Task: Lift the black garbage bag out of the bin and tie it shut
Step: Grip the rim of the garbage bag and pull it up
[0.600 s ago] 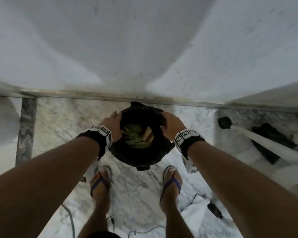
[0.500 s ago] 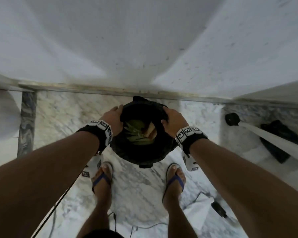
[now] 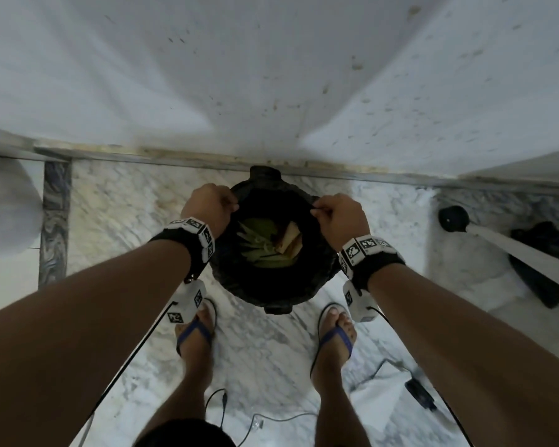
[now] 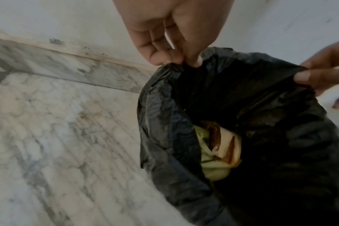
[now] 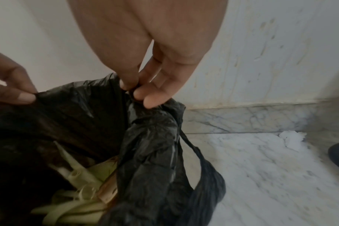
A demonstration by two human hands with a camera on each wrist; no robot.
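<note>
**While both hands pinch its rim: one black garbage bag, open**

Item: black garbage bag [image 3: 268, 282], sitting in the bin [image 3: 277, 308] on the marble floor [image 3: 117, 204] by the wall. Left hand [image 3: 209, 208] pinches the left rim; right hand [image 3: 342, 217] pinches the right rim. Contents: green stalks [image 5: 75, 172], brown scraps [image 4: 221, 143].

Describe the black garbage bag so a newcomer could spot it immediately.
Look where the marble floor meets the white wall: a round bin stands there. The black garbage bag lines it, pinched at its rim by the left hand and right hand, with green scraps inside.
</note>
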